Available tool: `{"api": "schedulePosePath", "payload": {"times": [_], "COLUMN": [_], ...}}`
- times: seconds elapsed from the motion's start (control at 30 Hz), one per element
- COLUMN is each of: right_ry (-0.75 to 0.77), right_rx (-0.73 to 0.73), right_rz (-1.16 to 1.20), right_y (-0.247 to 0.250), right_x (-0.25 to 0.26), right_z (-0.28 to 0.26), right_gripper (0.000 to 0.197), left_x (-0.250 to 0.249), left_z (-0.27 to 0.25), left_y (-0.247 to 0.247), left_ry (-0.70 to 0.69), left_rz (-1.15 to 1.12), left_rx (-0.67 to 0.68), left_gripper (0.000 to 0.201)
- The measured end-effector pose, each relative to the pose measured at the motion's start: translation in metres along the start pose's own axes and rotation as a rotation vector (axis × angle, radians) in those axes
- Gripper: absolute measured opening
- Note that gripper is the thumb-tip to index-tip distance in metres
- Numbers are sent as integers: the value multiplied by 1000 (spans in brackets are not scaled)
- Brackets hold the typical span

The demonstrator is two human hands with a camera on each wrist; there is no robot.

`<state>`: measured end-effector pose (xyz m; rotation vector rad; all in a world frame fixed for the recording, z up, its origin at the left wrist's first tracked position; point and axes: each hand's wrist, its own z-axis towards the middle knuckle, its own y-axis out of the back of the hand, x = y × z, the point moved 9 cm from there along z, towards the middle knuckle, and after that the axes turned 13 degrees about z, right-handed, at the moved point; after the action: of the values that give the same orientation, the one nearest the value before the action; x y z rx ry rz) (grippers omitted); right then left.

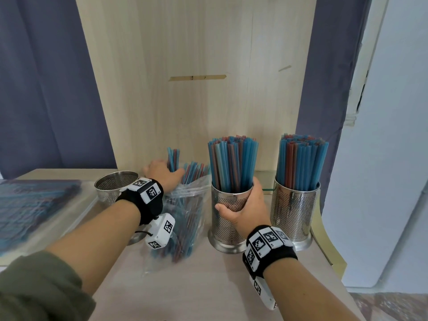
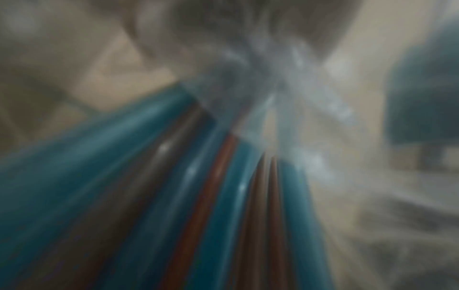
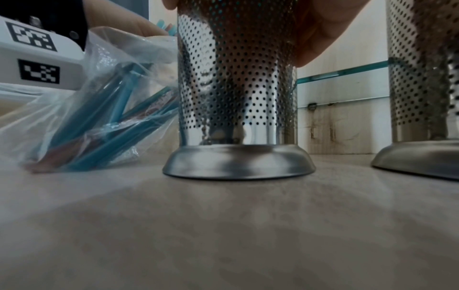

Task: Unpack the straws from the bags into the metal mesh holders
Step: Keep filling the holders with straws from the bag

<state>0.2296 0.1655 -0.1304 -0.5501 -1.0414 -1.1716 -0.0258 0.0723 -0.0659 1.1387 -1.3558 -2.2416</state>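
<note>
Left hand [image 1: 162, 173] pinched a few straws [image 1: 173, 158] above the clear bag [image 1: 185, 216], fingers hidden; left-wrist view blurred. Right hand [image 1: 245, 209] gripped the middle mesh holder [image 1: 225, 228].

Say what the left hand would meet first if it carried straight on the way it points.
The left hand, gripping a bunch of straws above the clear bag, points away from the person. Nothing stands ahead before the upright wooden back panel, though depth is unclear.

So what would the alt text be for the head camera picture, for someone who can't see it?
A person's left hand pulls a few blue and red straws from a clear plastic bag while the right hand grips a straw-filled metal mesh holder. Another full holder stands at right, an empty one at left.
</note>
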Motion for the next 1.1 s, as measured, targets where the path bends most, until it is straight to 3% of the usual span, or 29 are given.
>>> {"api": "schedulePosePath", "payload": {"times": [0.1,0.23,0.33,0.4,0.5,0.63,0.77,0.9,1.1], "right_ry": [-15,-17,-18,-25,-25,-17,8,-5,-8], "right_rx": [-2,-10,-4,-5,-5,4,-6,-1,-3], "right_rz": [7,24,27,28,32,27,13,10,3], "right_y": [-1,0,0,-1,-1,0,3,2,2], "right_x": [-1,-1,1,0,-2,2,4,2,1], "right_z": [1,0,-1,-1,-1,-3,-2,-1,-1], "right_gripper": [123,123,123,124,124,120,116,119,119], "left_x": [-6,9,11,10,8,9,8,2,-6], "left_z": [0,10,1,-4,-1,6,9,7,15], "left_y": [0,-36,-45,-46,-47,-41,-35,-12,31], "left_ry": [-33,1,14,43,47,64,72,65,103], "left_rz": [205,456,541,540,492,234,99,-8,-331], "left_rx": [10,135,127,146,167,165,163,74,9], "left_gripper": [41,71,87,85,79,52,58,58,44]}}
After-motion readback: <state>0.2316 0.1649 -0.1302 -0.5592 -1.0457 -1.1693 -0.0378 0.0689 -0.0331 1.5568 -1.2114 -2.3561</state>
